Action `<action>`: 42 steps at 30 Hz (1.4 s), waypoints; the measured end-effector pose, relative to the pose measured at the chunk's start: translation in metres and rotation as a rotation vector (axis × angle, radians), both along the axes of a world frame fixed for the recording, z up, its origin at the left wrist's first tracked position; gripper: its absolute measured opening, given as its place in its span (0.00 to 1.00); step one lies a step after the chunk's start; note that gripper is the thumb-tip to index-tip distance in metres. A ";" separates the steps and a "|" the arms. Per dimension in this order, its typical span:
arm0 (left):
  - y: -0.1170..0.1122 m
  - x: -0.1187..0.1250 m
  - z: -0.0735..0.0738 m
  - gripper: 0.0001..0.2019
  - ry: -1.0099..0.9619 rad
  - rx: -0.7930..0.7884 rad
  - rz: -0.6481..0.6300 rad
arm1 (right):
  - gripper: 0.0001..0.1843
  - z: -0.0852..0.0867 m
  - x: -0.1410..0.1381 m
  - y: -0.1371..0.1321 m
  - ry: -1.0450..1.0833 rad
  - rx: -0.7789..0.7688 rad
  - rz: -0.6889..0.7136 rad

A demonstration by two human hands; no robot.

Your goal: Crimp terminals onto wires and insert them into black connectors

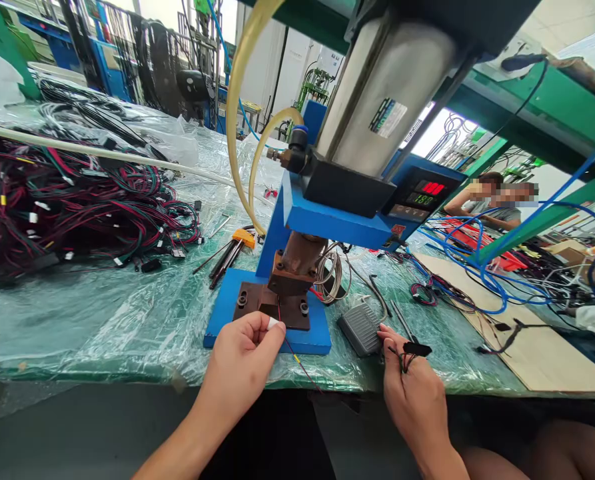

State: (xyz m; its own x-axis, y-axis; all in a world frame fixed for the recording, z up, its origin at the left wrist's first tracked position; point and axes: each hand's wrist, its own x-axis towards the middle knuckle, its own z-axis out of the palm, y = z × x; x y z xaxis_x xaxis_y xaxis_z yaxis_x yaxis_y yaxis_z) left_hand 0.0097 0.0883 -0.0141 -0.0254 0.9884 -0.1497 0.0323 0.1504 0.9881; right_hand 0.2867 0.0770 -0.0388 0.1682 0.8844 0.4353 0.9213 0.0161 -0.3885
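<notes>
My left hand (247, 343) is closed in a pinch at the front of a blue pneumatic press (272, 327). Between thumb and forefinger is a thin dark red wire (297, 359) with a yellow mark; it runs up under the brown press head (293, 267). Something small and white (276, 324) shows at these fingertips; whether it is a connector or a finger cover I cannot tell. My right hand (414, 383) is closed on a black connector (417, 349) with short wires, its fingertips beside the grey pedal (361, 327) on the table.
A big heap of wire harnesses (77, 200) covers the table's left side. An orange-handled hex key set (232, 253) lies left of the press. At right are a beige board (542, 347) and blue air hoses (507, 293). Other people (497, 200) sit behind.
</notes>
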 end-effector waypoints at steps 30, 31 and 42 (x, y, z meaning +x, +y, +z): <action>-0.001 0.001 0.004 0.20 0.015 -0.004 0.001 | 0.25 -0.002 -0.003 0.001 0.005 0.020 0.007; -0.001 0.001 0.004 0.20 0.011 -0.004 0.002 | 0.25 -0.002 -0.003 0.001 0.024 0.018 0.015; -0.003 0.002 0.003 0.20 0.007 0.004 0.023 | 0.21 0.014 -0.057 -0.059 0.794 0.044 0.045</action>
